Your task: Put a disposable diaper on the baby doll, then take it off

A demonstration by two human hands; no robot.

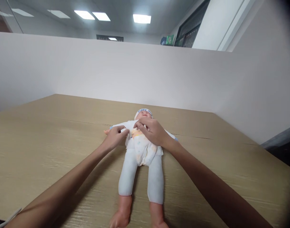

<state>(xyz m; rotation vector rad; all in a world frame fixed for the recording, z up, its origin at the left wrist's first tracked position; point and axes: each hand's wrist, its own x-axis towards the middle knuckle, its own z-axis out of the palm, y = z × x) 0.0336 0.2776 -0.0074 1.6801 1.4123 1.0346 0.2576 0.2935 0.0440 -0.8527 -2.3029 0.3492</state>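
Observation:
A baby doll [127, 171] lies on its back on the table, feet towards me. It wears a white headband [145, 110] with blue lettering, a white shirt [127, 124] with blue cuffs and a white patterned diaper [143, 150]; its legs are pale, its feet bare. My left hand [115, 136] is at the doll's side by the diaper's upper edge, thumb and fingers pinched on white cloth that looks like the shirt. Across the doll's chest lies my right hand [154, 131], its fingers bent together over the diaper's top. What those fingertips grip is hidden.
The wooden table [64, 136] spreads out on both sides of the doll, with a thin seam running across it. A white partition [135, 72] rises behind its far edge. Dark objects [284, 142] stand beyond the table at the right.

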